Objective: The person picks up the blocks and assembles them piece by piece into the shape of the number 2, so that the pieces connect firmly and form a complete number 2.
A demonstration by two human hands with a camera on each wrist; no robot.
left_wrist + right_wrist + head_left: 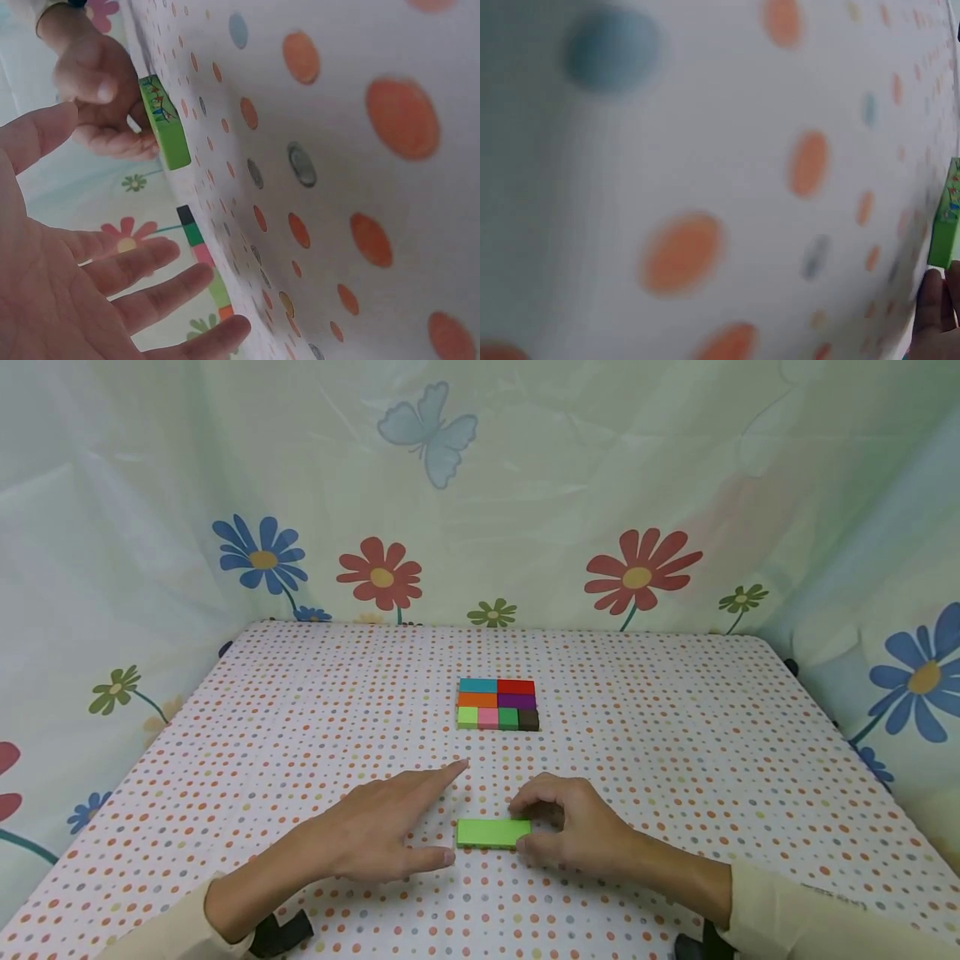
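Note:
A long light green block [486,833] lies flat on the dotted table, nearest the person; its side carries small printed pictures [159,101]. My right hand [573,827] pinches its right end, thumb at the near corner and curled fingers at the far one. In the right wrist view, only part of this hand [935,315] shows at the lower edge, against the end of the block [945,225]. To the left of the block, my left hand [382,827] is held with straight, spread fingers and thumb, apart from it and holding nothing.
Farther back, several coloured blocks [497,700] form a tight rectangle: blue, red, orange, purple, light green, pink, green and dark brown. The dotted cloth [300,727] covers the table. Behind it hangs a flowered curtain [525,485]. Dark straps [281,935] sit at both wrists.

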